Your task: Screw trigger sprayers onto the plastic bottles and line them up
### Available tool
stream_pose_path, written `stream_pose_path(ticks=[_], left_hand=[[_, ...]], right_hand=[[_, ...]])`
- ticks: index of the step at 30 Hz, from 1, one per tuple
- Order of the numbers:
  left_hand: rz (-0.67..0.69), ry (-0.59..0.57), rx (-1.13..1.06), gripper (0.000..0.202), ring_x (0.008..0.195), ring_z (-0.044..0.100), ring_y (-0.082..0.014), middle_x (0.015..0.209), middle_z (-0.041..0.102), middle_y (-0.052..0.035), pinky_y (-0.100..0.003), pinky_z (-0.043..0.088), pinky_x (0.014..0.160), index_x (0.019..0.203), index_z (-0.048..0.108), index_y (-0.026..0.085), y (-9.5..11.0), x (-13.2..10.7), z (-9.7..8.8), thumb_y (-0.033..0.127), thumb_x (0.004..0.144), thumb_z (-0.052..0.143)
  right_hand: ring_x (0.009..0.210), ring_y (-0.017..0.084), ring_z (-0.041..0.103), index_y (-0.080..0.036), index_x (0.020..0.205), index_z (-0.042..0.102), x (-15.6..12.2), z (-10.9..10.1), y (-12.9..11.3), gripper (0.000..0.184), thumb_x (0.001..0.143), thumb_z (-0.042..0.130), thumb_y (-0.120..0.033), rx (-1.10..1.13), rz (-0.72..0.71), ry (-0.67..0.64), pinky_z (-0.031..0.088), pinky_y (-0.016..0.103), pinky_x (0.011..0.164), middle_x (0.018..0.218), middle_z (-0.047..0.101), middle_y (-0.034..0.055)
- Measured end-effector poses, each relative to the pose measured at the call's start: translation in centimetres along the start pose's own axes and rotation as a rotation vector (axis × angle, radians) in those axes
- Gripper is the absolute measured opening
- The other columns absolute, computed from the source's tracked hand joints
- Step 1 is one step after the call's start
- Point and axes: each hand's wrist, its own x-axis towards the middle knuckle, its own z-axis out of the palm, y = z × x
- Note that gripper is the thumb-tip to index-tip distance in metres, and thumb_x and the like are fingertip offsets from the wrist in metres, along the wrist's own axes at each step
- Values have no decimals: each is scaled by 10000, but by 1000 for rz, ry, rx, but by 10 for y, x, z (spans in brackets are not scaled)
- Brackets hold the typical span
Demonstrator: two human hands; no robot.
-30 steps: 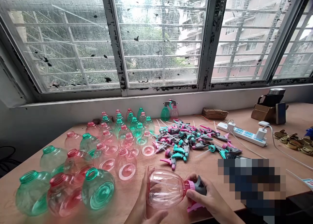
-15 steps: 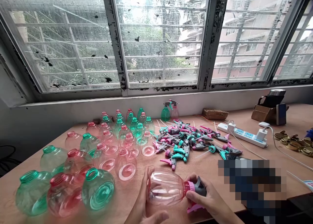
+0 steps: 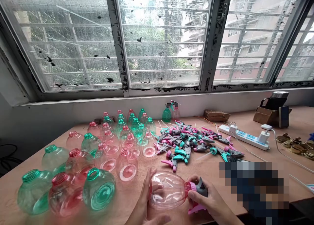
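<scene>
While both hands meet low in the head view, a ribbed, see-through pink plastic bottle (image 3: 166,192) lies sideways between them, over the near part of the smooth tan bench (image 3: 208,169). The left hand (image 3: 144,200) cups its base in a light grip, fingers stretched along it; the right hand (image 3: 212,199) has its grip curled around the grey-and-pink sprayer head (image 3: 201,188) at the neck. Round-bellied green and pink bottles (image 3: 126,164) stand upright to the left; a tangled heap of trigger sprayers (image 3: 193,138) lies beyond. Since half a second ago, the hands keep nearly the same pose, while the bottle's glints have changed. A bench strip separates held and standing bottles; the front edge shows beside the right forearm.
</scene>
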Motion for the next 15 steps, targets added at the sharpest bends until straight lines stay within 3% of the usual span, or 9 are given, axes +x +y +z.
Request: stream_pose_path(ticks=[3, 6, 12, 15], left_hand=[[-10, 15, -61, 1093, 1371, 482, -360, 1693, 166, -101, -461, 345, 1183, 1609, 41, 332, 0, -2, 0, 599, 804, 730], [-21, 20, -54, 1019, 1372, 484, -348, 1683, 204, -85, -446, 355, 1179, 1607, 96, 335, 0, -1, 1, 571, 833, 715], [87, 35, 28, 932, 1373, 487, -302, 1663, 271, -69, -399, 344, 1185, 1595, 65, 396, -8, 5, 3, 511, 896, 671], [33, 41, -30, 1110, 1426, 421, -339, 1657, 271, -99, -412, 325, 1200, 1603, 58, 348, -10, 4, 3, 521, 787, 791]], right_hand=[[575, 117, 632, -162, 948, 629, -1, 0, 0, 418, 742, 858, -444, -12, -20, -29, 505, 221, 556, 673, 692, -22], [575, 126, 614, -169, 943, 635, -1, 0, -1, 421, 731, 859, -456, -19, -12, -17, 511, 239, 558, 663, 677, -26], [557, 151, 628, -173, 935, 603, 0, -1, -1, 443, 744, 832, -500, -20, 7, 46, 518, 257, 513, 655, 675, -13], [572, 141, 615, -165, 943, 610, -1, 0, 0, 440, 746, 834, -489, -28, 2, 19, 521, 261, 553, 666, 670, -14]])
